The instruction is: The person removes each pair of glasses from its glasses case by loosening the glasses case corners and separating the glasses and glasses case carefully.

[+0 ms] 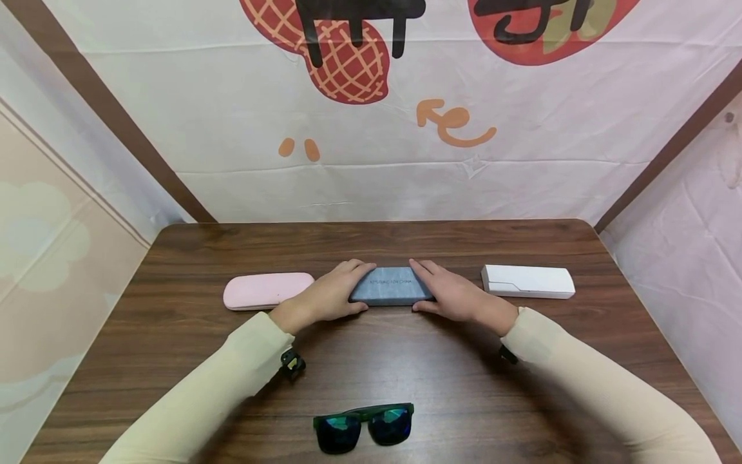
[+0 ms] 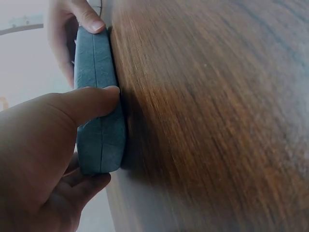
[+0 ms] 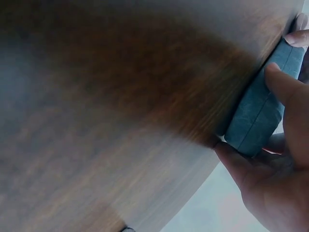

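Note:
A blue-grey glasses case [image 1: 391,289] with lettering on its lid lies on the table between both hands. My left hand [image 1: 330,295] holds its left end, and my right hand [image 1: 455,296] holds the right end. In the left wrist view the left thumb presses the front side of the case [image 2: 100,145], across its seam, with fingers around the end. The right wrist view has the right thumb on that same side of the case [image 3: 253,118], a finger at its end. The case looks closed.
A pink glasses case [image 1: 263,290] lies left of the left hand, partly behind its wrist. To the right is a white glasses case [image 1: 529,281]. Dark sunglasses [image 1: 365,426] with mirrored lenses lie near the front of the wooden table [image 1: 406,361]. A printed curtain [image 1: 377,187] hangs behind.

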